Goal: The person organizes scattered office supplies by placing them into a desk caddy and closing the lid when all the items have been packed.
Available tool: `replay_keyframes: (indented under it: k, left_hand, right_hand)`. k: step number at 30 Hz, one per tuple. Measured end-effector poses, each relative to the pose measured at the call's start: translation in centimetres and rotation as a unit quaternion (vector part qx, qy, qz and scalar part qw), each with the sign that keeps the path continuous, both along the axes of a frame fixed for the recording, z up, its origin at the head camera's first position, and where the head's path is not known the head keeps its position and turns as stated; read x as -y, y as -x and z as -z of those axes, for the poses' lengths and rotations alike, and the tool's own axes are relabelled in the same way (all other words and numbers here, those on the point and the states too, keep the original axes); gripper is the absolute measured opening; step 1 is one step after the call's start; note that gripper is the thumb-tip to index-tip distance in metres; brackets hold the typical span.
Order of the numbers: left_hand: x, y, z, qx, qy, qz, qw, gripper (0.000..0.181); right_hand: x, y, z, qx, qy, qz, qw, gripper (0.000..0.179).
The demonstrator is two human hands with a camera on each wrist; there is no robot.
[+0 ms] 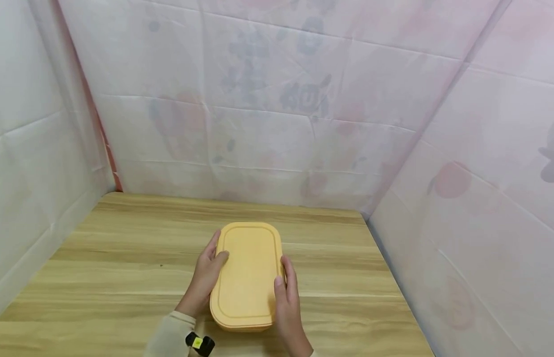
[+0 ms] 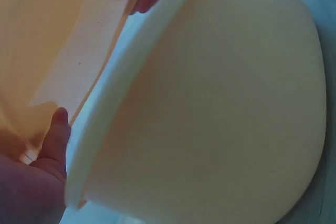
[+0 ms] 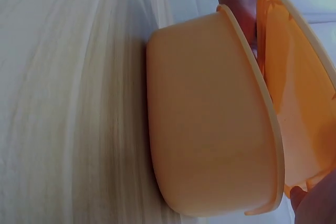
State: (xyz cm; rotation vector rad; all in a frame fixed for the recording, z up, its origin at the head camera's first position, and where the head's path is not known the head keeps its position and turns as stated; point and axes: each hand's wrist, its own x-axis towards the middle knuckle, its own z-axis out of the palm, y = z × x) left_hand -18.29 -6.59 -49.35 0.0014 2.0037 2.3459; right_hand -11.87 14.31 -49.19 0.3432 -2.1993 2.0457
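A yellow rounded rectangular lid (image 1: 247, 272) lies over a matching plastic box (image 3: 210, 119) that stands on the table. In the right wrist view, a gap shows between the lid's underside (image 3: 294, 93) and the box's rim. The left wrist view shows the same gap above the box (image 2: 210, 103). My left hand (image 1: 206, 271) grips the lid's left edge, thumb on top and fingers at the side. On the opposite edge, my right hand (image 1: 288, 302) holds the lid in a similar way. From the head view, the lid hides most of the box.
The wood-grain table (image 1: 125, 277) extends around the box on both sides. Pale printed sheets form a back wall (image 1: 268, 139), a left wall (image 1: 31, 148) and a right wall (image 1: 482, 223). A black wrist strap (image 1: 200, 343) with a yellow tag is near the left sleeve.
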Motion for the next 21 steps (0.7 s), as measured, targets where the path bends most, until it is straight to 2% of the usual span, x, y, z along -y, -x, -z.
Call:
replay_keyframes:
  k: [4, 7, 13, 15, 17, 21]
  left_hand:
    - [-0.4, -0.1, 0.2, -0.029, 0.025, 0.015, 0.9992, 0.066]
    - [-0.7, -0.2, 0.2, -0.061, 0.065, 0.014, 0.9959, 0.066]
    - [-0.9, -1.6, -2.2, -0.071, 0.109, 0.026, 0.9911, 0.068]
    - [-0.9, -1.7, -2.5, -0.075, 0.118, 0.034, 0.9896, 0.068]
    - [-0.9, -1.3, -1.9, -0.076, 0.128, 0.040, 0.9881, 0.067]
    - [-0.7, -0.3, 0.0, -0.058, 0.159, 0.043, 0.9846, 0.065]
  right_hand:
    - [0.1, -0.2, -0.1, -0.015, -0.007, 0.004, 0.9999, 0.053]
    - [0.1, -0.4, -0.2, -0.020, -0.014, 0.012, 0.9996, 0.052]
    - [0.1, -0.7, 0.2, -0.039, -0.043, 0.032, 0.9978, 0.054]
    - [0.2, -0.8, 0.5, -0.041, -0.050, 0.039, 0.9971, 0.054]
    - [0.2, -0.9, 0.8, -0.041, -0.056, 0.046, 0.9966, 0.054]
    - [0.4, -1.0, 1.3, -0.027, -0.066, 0.051, 0.9961, 0.056]
